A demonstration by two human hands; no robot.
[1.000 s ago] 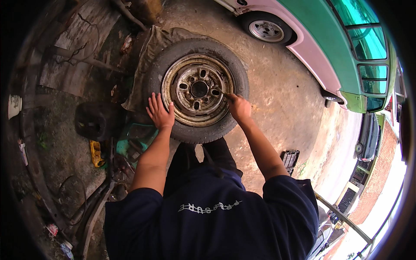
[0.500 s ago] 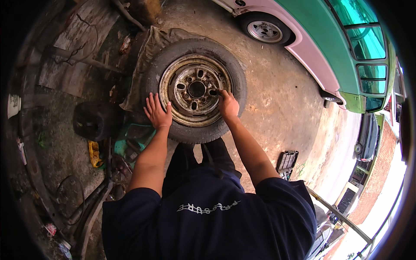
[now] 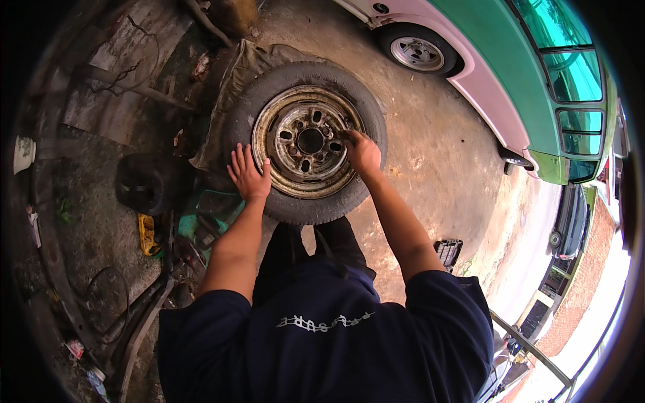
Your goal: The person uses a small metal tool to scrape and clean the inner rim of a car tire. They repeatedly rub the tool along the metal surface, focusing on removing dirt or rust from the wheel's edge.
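A car wheel lies flat in front of me, a black tyre (image 3: 302, 75) on a rusty, dirt-stained steel rim (image 3: 321, 176) with a round centre hole and several slots. My left hand (image 3: 249, 176) rests with fingers spread on the left near side of the wheel, over the tyre and the rim's edge. On the right, my right hand (image 3: 363, 153) reaches over the rim with fingers curled together, the fingertips at the rim's inner face. Whatever those fingers may pinch is too dark and small to make out.
A crumpled grey cloth (image 3: 232, 84) lies under the wheel's far left side. A green and pink van (image 3: 463, 60) stands at the far right. At left are a dark rounded container (image 3: 144, 185), a yellow object (image 3: 148, 235) and metal scrap. A black crate (image 3: 448, 252) sits at right.
My right hand has shifted slightly away from me along the rim, its fingers more curled. The left hand keeps its place on the wheel. The whole view has moved a little.
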